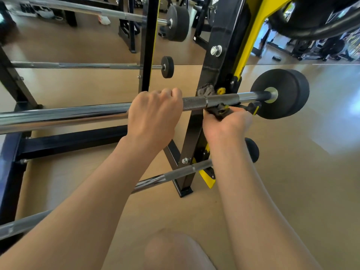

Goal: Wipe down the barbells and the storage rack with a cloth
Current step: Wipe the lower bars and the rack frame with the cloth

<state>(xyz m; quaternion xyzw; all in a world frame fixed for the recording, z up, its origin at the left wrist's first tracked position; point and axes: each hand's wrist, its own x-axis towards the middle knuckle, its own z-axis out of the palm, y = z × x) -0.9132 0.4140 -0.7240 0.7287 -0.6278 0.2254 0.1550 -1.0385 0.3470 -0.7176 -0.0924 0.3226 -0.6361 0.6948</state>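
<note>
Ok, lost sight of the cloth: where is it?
Head view, right of centre: cloth behind the barbell, against the rack, just above the right hand.

Chrome barbell [194, 103] with cross-hatched knurling, black end weight [288, 94], black-and-yellow rack [220, 61], dark grey cloth [206, 90], tan floor [292, 172].

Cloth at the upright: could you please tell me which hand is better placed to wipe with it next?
Right, probably. The right hand sits under the bar just below the cloth; the left hand grips the bar further away, steadying it.
</note>
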